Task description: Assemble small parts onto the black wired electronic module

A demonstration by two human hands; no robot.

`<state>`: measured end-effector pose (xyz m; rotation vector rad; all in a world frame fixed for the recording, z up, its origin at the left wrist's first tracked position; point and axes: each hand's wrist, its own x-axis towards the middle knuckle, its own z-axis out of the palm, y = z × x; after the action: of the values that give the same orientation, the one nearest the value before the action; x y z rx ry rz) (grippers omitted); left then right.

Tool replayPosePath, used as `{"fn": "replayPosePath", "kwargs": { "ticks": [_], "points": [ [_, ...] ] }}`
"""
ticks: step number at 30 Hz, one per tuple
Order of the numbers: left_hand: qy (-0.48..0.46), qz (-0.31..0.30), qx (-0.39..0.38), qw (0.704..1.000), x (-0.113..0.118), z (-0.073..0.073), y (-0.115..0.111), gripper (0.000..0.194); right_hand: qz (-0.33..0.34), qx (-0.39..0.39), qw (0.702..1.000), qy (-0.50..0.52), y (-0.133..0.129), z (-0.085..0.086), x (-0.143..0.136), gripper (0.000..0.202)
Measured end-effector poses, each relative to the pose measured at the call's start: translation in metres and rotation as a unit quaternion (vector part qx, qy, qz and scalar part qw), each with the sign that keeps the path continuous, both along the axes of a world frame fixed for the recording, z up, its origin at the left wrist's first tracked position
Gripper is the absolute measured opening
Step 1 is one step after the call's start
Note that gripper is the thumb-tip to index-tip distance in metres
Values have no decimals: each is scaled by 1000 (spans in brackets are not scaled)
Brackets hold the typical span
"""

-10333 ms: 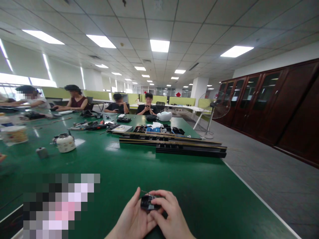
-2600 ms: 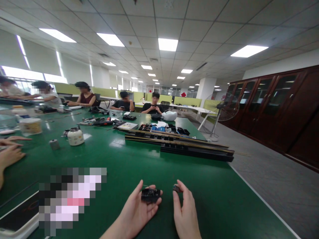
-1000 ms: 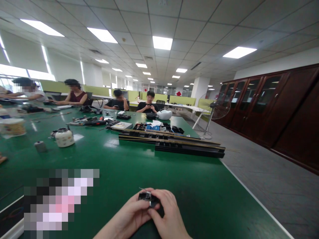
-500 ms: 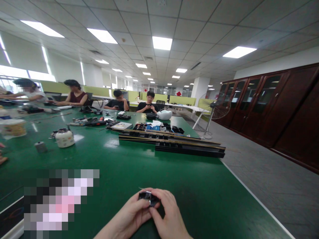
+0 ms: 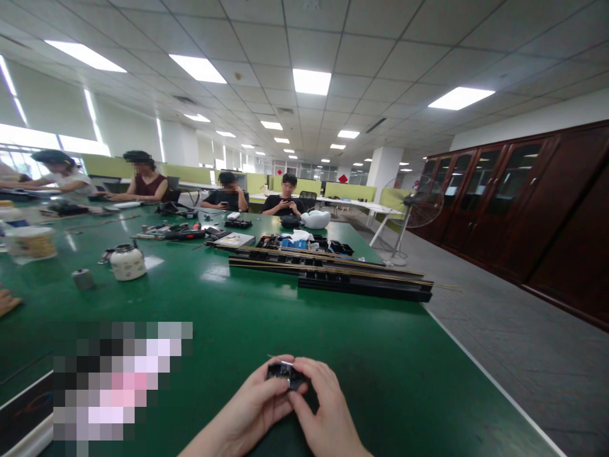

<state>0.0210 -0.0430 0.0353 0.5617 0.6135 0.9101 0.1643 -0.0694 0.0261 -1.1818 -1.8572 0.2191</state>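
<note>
Between my two hands is a small black part with shiny metal bits (image 5: 284,368), held just above the green table (image 5: 228,343). My left hand (image 5: 259,400) is closed round its left side, the thumb lying across its front. On the other side, the fingertips and thumb of my right hand (image 5: 322,400) pinch its right end. A thin wire-like strand sticks out at its upper left. My fingers cover much of the part, and its exact kind cannot be made out.
Long black rails (image 5: 366,285) with thin brass-coloured rods lie across the table ahead. A cream pot (image 5: 127,263) and a small grey cylinder (image 5: 83,279) stand at left. A blurred-out panel (image 5: 118,387) is at lower left. Several people sit at the far side; a standing fan (image 5: 409,203) is at right.
The view has shifted slightly, so the scene sits a little further right. Both hands keep their hold on the small black part, with only slight finger movement.
</note>
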Motion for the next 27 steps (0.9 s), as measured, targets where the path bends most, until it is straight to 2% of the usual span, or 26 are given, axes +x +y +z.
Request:
{"fn": "replayPosePath", "kwargs": {
  "ticks": [7, 17, 27],
  "points": [
    [0, -4, -10, 1000, -2, 1, 0, 36, 6, -24, 1000, 6, 0, 0, 0, 33],
    [-24, -34, -2, 999, -5, -5, 3, 43, 6, -7, 1000, 14, 0, 2, -1, 37],
    [-21, -34, -10, 999, -4, 2, 1, 39, 24, -33, 999, 22, 1, 0, 1, 36]
  ]
}}
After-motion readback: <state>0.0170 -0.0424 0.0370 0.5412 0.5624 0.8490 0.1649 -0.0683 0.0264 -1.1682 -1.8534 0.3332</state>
